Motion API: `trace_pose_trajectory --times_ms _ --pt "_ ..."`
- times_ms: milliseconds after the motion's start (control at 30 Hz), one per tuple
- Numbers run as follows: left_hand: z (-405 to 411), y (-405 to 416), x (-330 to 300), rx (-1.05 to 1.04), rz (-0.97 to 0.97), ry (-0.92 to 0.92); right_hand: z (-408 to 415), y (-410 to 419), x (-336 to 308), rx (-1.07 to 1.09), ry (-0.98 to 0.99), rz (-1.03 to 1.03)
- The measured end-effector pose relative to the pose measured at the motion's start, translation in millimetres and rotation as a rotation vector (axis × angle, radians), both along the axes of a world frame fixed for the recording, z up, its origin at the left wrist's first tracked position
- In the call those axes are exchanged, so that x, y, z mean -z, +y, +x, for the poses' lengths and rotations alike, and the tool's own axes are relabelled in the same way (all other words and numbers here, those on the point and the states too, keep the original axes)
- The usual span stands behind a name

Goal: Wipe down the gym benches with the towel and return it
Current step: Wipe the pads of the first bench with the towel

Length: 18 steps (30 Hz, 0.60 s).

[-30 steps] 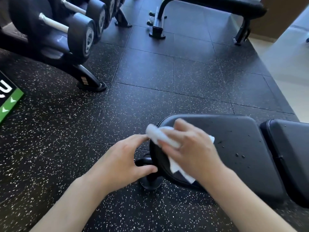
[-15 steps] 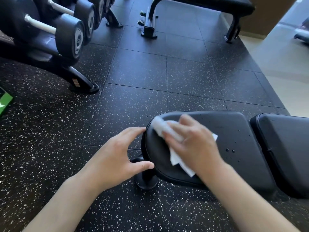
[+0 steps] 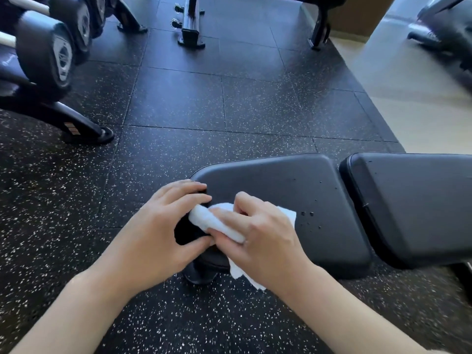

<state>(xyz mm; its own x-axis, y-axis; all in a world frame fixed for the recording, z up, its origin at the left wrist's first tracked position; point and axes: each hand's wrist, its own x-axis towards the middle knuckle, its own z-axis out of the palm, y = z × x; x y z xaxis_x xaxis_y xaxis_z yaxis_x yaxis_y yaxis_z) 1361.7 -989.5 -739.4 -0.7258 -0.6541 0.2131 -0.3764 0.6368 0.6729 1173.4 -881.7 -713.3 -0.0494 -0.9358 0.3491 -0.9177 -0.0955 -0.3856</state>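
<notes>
Two hands work a white towel (image 3: 219,222) at a gym bench's seat pad (image 3: 293,190) (droplets beside it).
Right hand (image 3: 258,233) clutches the towel; left hand (image 3: 158,233) curls round the pad's end.

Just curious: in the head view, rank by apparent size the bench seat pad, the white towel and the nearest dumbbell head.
1. bench seat pad
2. nearest dumbbell head
3. white towel, partly hidden under the right hand, so unsure.

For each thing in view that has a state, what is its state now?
Towel: bunched, on the seat pad, held by the right hand.
Seat pad: droplets near its right side.
Back pad: a few droplets.
Left hand: grips the seat pad's end.
Right hand: fingers curled on the towel.
</notes>
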Motion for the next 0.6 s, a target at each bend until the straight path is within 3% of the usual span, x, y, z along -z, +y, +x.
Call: trace_pose_trajectory --times_ms 400,600 --pt "-52.4 6.3 3.5 0.019 -0.204 -0.042 -57.8 22.3 1.7 0.051 0.025 0.033" --pt "-53.2 7.2 6.6 -0.027 -0.213 -0.03 -109.9 -34.8 -2.9 0.504 0.029 0.058"
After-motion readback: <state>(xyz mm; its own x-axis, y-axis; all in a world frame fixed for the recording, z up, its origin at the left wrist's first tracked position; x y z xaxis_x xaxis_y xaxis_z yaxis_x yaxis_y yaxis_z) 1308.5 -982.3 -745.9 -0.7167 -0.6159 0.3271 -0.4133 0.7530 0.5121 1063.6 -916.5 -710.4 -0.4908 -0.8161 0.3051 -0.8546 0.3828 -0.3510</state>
